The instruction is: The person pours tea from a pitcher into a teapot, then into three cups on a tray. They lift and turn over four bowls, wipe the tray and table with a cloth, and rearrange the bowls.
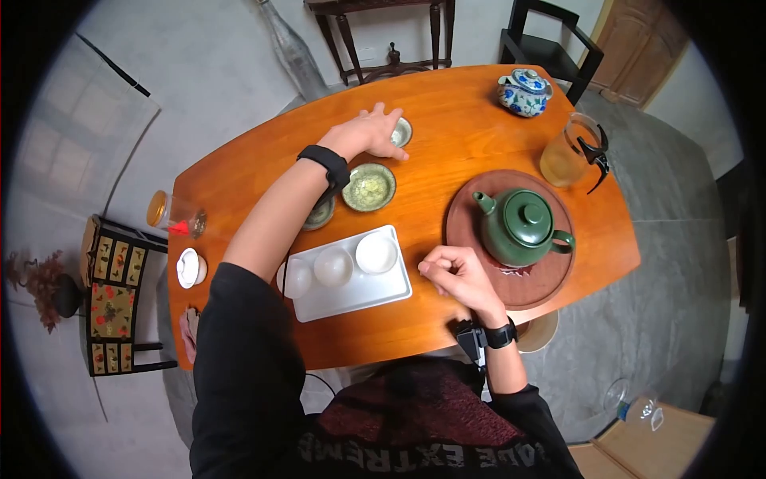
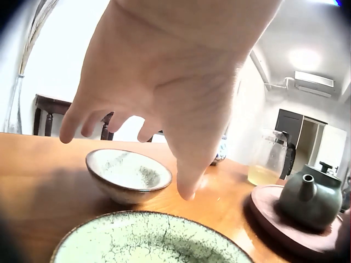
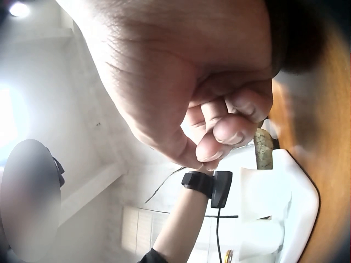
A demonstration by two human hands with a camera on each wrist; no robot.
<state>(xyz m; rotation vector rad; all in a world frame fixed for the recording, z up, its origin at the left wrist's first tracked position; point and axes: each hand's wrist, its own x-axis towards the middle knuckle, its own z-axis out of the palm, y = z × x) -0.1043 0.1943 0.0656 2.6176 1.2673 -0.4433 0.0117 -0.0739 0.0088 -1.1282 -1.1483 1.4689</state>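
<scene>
In the head view my left hand (image 1: pixel 371 133) reaches over the table with spread fingers, above a small speckled bowl (image 1: pixel 401 132). The left wrist view has the left hand (image 2: pixel 159 82) over and behind that small bowl (image 2: pixel 129 172), fingers extended, with a gap between them and the rim. A wider crackled green dish (image 2: pixel 148 235) lies nearer. My right hand (image 1: pixel 463 275) is held between the white tray (image 1: pixel 351 303) and the round brown tray (image 1: pixel 463 231), its fingers curled and nothing visible in them; the right wrist view shows the same hand (image 3: pixel 181 82) curled.
A green teapot (image 1: pixel 519 226) stands on the brown tray. Behind it are a glass pitcher (image 1: pixel 562 160) and a blue-and-white lidded pot (image 1: pixel 524 94). White cups (image 1: pixel 376 252) sit on the white tray. At the left are a jar (image 1: pixel 171 212) and a white cup (image 1: pixel 191 268).
</scene>
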